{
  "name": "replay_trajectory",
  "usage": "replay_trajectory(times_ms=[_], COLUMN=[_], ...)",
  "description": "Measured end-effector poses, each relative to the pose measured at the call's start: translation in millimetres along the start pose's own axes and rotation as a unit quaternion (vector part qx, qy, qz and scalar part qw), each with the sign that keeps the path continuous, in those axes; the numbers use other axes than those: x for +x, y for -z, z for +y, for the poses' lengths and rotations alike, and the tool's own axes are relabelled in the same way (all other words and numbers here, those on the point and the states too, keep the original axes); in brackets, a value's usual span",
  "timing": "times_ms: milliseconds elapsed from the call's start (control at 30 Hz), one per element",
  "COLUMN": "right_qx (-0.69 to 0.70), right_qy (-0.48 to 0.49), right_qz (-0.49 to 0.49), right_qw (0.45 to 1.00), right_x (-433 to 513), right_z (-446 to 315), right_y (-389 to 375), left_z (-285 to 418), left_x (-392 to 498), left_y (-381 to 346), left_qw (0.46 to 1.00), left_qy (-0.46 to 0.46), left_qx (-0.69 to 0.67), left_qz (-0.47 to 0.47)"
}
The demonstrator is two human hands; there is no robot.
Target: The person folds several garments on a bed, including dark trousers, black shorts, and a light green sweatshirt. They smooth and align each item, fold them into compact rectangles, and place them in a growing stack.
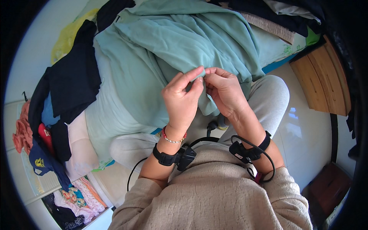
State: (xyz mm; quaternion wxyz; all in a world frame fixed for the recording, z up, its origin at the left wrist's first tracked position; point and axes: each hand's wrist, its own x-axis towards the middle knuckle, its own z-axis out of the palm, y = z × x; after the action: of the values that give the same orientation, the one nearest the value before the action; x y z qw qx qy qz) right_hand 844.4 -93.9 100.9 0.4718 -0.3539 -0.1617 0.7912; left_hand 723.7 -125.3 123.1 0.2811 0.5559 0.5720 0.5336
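Note:
A large pale green cloth [178, 40], softly creased, lies over the bed and hangs down at its near edge. My left hand [184, 95] pinches a small edge of this cloth between thumb and forefinger. Close against it, my right hand [224, 89] has its thumb and fingertips at the same edge, touching the cloth beside the left fingertips. The part between the fingertips is small, and its detail cannot be made out. Below both hands a flap of the cloth [208, 105] hangs above my lap. Black devices are strapped to both forearms.
Dark garments [73, 77] lie on the bed's left side, near a pale pink pillow [83, 146]. An open drawer [99, 217] with folded clothes is at the lower left. A wooden cabinet [322, 77] stands right. More clothes [267, 17] lie at the bed's far right.

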Motion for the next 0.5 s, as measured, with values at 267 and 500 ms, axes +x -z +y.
replay_trajectory(times_ms=[267, 500], right_qx=[-0.098, -0.499], right_qy=[0.040, 0.343], right_qz=[-0.010, 0.060], right_qw=[0.994, 0.794], right_x=[-2.6, -16.4], right_z=[-0.1, -9.5], right_y=[4.3, 10.2], left_z=[-6.0, -1.7], left_x=[-2.8, 7.3], left_y=[0.6, 21.5], left_qw=[0.989, 0.950], left_qy=[0.097, 0.182], left_qx=[-0.114, -0.249], left_qz=[0.013, -0.057])
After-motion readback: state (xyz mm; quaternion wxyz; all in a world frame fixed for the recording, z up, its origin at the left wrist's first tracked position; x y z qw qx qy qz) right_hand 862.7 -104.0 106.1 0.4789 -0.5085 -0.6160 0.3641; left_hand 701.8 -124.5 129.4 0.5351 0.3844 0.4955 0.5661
